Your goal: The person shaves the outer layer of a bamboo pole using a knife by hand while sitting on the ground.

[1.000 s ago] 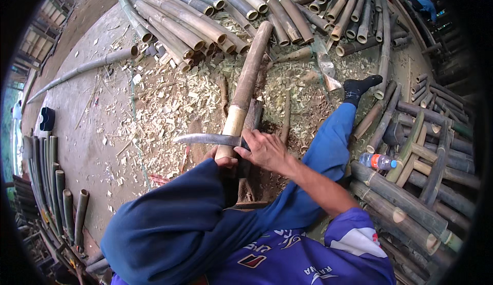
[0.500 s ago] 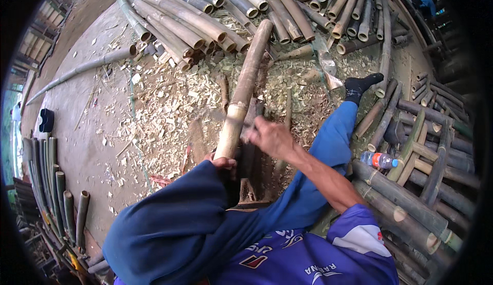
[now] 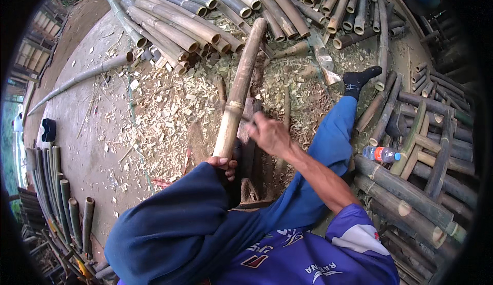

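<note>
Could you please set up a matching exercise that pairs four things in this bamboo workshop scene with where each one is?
Things:
1. bamboo pole
2. plastic bottle
3. left hand
4. black sock

Places:
A. lying among the poles at the right
B. gripping the pole's near end
C. on the foot stretched out over the shavings
D. running from the lap toward the stacked poles

Pairs: 1-D, 2-A, 3-B, 4-C
</note>
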The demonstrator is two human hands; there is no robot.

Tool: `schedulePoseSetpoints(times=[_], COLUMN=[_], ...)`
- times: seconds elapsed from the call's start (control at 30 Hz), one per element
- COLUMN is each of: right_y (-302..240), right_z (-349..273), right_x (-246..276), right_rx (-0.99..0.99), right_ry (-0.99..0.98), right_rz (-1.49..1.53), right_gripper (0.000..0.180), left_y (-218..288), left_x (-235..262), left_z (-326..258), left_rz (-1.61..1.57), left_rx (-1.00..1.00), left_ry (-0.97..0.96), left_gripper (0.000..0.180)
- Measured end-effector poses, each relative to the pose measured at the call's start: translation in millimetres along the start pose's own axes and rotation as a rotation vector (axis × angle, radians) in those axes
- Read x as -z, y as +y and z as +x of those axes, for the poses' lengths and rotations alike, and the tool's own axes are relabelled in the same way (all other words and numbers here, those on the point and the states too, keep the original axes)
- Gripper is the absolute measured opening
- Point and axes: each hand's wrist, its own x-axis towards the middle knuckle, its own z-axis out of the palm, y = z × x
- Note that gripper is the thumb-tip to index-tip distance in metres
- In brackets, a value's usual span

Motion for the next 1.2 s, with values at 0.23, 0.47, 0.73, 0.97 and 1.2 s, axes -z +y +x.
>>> schedulePoseSetpoints(times=[0.23,0.47,0.73,0.97,1.2], right_y=[14,50,-20,-5,24], right_z=[5,15,-25,12,25], right_x=[-11,-16,-20,-17,-12], right_rx=[0.026,-0.315,0.067,0.002,-0.036], right_ry=[0.151,0.348,0.031,0.096,0.291], right_rz=[0.024,0.094,-0.097,-0.057,-0.158], right_gripper=[0.043,0.048,0.042,0.039,0.037], left_y=[1,3,0,12,9], left_x=[4,-8,-22,-31,-16], left_z=[-2,7,2,6,15], left_rz=[-0.067,-0.001,0.814,1.249,1.508], left_rx=[0.03,-0.059,-0.496,-0.521,-0.43], left_ry=[-0.123,-0.008,0.514,0.78,0.909], left_gripper=[0.048,0.05,0.074,0.074,0.072])
